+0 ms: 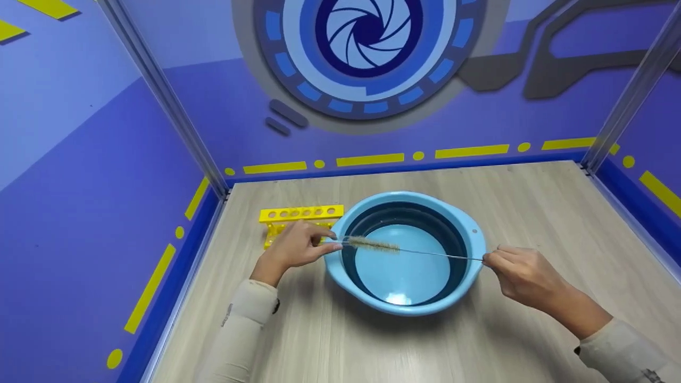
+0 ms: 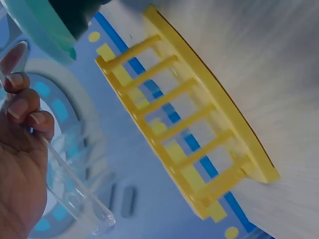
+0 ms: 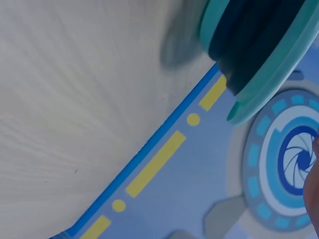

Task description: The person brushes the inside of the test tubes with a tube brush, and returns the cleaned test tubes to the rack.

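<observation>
My left hand holds a clear test tube between thumb and fingers, over the left rim of a blue collapsible basin. In the left wrist view, the tube's rounded end sticks out below the fingers of that hand. My right hand pinches the thin wire handle of a test tube brush beside the basin's right rim. The brush lies nearly level above the basin, its tan bristles pointing left, with the tip right at the tube's mouth. Only a sliver of the right hand shows in the right wrist view.
A yellow test tube rack stands behind my left hand, left of the basin, and is partly hidden by that hand. The wooden tabletop runs back to patterned blue-purple panels at the rear and sides.
</observation>
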{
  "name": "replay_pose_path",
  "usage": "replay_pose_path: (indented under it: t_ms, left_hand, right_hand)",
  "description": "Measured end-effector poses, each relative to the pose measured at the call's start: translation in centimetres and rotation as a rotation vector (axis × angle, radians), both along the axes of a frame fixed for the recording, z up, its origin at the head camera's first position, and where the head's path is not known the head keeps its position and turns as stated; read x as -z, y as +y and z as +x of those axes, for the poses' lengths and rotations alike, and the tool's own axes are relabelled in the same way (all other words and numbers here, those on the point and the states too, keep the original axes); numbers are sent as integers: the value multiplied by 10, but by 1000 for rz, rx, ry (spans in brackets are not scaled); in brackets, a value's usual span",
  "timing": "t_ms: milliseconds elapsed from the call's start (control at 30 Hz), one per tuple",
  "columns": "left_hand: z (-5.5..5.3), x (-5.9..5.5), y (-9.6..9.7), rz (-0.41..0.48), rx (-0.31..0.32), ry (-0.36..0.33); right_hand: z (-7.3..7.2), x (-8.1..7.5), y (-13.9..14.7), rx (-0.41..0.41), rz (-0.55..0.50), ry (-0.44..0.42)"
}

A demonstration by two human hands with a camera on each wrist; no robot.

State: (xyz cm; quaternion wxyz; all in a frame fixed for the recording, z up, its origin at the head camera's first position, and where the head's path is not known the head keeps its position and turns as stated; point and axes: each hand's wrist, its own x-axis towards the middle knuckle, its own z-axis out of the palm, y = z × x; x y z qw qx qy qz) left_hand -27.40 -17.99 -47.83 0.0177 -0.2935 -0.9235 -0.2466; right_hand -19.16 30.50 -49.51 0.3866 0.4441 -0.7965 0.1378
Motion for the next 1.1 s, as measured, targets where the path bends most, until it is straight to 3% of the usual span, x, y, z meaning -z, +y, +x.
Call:
replay_pose_path:
  t_ms: [233, 567, 733, 900, 1100]
  left_hand:
    - [2, 9, -18, -21, -74, 106]
    - [5, 8, -17, 61, -74, 243]
    - [11, 9, -10, 131, -72, 224]
    - [14, 8, -3, 142, -86, 194]
    - [13, 8, -2, 219, -91, 167]
  right_hand:
    - [-1, 10, 8, 24, -49, -60]
    - [0, 27, 7, 150, 34, -185]
    - [1, 32, 2, 178, 44, -198]
    - [1, 37, -9, 238, -23, -238]
    - [3, 38, -19, 286, -111, -309]
